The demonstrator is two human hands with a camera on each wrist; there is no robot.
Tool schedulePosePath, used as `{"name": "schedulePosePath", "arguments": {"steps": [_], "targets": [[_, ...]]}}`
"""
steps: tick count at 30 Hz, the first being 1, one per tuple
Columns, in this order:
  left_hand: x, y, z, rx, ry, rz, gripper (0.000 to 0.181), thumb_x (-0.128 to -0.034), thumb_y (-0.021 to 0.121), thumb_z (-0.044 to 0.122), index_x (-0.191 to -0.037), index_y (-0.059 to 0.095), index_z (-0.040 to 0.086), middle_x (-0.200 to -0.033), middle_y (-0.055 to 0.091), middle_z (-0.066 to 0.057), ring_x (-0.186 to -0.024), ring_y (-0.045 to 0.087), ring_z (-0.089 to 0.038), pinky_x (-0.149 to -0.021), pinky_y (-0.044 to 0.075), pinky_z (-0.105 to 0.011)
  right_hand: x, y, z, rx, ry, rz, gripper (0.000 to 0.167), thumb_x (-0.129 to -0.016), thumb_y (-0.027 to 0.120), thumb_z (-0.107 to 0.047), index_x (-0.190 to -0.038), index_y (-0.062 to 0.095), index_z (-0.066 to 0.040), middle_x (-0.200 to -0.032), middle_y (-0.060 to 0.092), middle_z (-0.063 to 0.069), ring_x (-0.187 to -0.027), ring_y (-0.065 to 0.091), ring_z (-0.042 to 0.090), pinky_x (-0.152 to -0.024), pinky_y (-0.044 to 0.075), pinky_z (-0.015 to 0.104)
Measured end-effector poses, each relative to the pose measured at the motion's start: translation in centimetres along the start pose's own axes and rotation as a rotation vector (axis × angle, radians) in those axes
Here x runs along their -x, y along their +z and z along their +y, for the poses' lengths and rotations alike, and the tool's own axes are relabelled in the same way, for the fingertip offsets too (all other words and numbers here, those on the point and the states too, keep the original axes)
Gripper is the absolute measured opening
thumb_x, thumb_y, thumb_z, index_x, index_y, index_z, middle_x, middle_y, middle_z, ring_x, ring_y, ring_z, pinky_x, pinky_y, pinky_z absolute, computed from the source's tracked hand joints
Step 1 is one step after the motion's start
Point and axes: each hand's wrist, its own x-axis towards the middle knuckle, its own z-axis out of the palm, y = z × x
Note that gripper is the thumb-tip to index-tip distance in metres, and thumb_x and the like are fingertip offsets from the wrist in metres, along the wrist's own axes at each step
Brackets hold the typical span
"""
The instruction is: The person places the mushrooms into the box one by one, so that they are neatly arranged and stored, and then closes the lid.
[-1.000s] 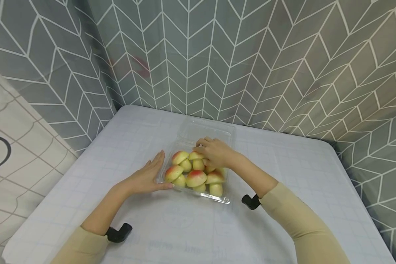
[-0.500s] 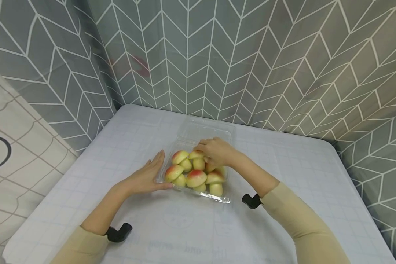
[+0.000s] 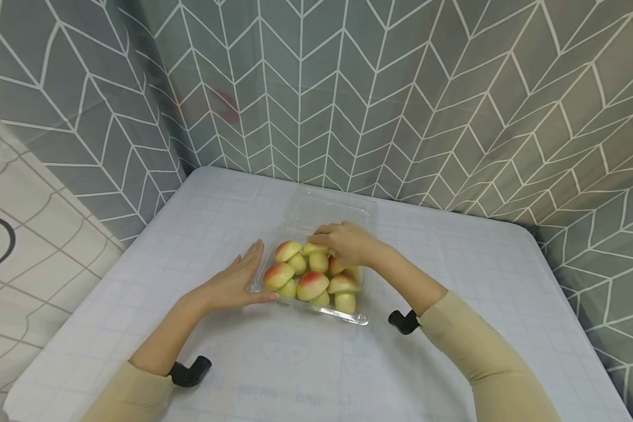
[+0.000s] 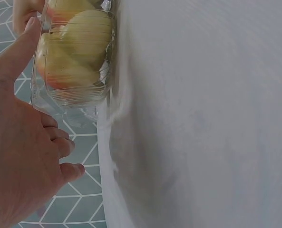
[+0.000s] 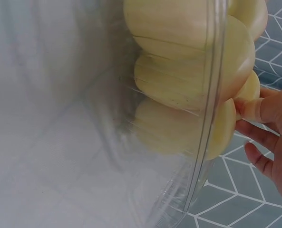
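A clear plastic clamshell box (image 3: 362, 319) holds several yellow mushroom-shaped pieces (image 3: 312, 285) with red-tinged caps. My left hand (image 3: 238, 281) braces the box's left side with straight fingers, its thumb at the near left corner. In the left wrist view, that thumb lies along the rim beside the yellow pieces (image 4: 86, 38). Over the back row, my right hand (image 3: 345, 243) has its fingers curled round a yellow mushroom (image 3: 319, 262), whose cap is partly covered. The right wrist view shows the right hand's thumb (image 5: 255, 110) against a yellow piece; its fingertips are partly hidden.
The box's clear lid (image 3: 329, 205) lies folded back towards the patterned curtain (image 3: 327, 105). A white cloth covers the table (image 3: 306, 363). Black curved mounts (image 3: 190, 372) sit at both wrists.
My right hand's fingers have drawn in closer over the back row. The mushrooms beneath have shifted slightly, the front middle one a little left. The left hand stays put.
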Motion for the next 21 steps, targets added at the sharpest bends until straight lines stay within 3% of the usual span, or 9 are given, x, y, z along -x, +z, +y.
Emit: {"name": "schedulePosePath", "arguments": {"steps": [6,11,15,21], "targets": [[0.0,-0.1,0.0,0.003,0.001,0.0,0.117,-0.0822,0.062,0.064,-0.15,0.0,-0.009,-0.158,-0.005,-0.022,-0.146,-0.001,-0.032,-0.116,0.008,-0.053,0.2,0.0,0.2,-0.046,0.028,0.018,0.066,-0.074,0.066,0.002,-0.138,0.053,-0.01,-0.133,0.056,0.005,-0.118,0.056,0.023,-0.088,0.049,0.045],[0.1,-0.1,0.1,0.007,0.003,-0.001,0.117,-0.0823,0.062,0.064,-0.15,0.0,-0.009,-0.158,-0.005,-0.022,-0.146,-0.001,-0.032,-0.116,0.007,-0.053,0.8,-0.2,0.7,-0.112,0.1,0.056,0.068,-0.076,0.071,-0.012,-0.141,0.049,-0.011,-0.134,0.055,0.007,-0.116,0.057,0.026,-0.095,0.047,0.043],[0.0,-0.1,0.1,0.01,0.004,-0.002,0.117,-0.0825,0.062,0.063,-0.15,0.0,-0.009,-0.158,-0.005,-0.022,-0.146,-0.001,-0.032,-0.116,0.007,-0.053,1.7,-0.3,1.3,-0.171,0.144,0.105,0.071,-0.079,0.07,-0.016,-0.145,0.044,-0.011,-0.138,0.052,0.009,-0.124,0.051,0.028,-0.102,0.042,0.044],[0.0,-0.1,0.0,0.014,0.0,-0.002,0.117,-0.0822,0.063,0.063,-0.15,-0.001,-0.008,-0.158,-0.006,-0.021,-0.146,-0.001,-0.032,-0.116,0.007,-0.053,2.9,-0.1,2.0,-0.217,0.098,0.169,0.071,-0.082,0.074,-0.021,-0.145,0.043,-0.011,-0.139,0.051,0.01,-0.128,0.047,0.028,-0.104,0.04,0.046]]}}
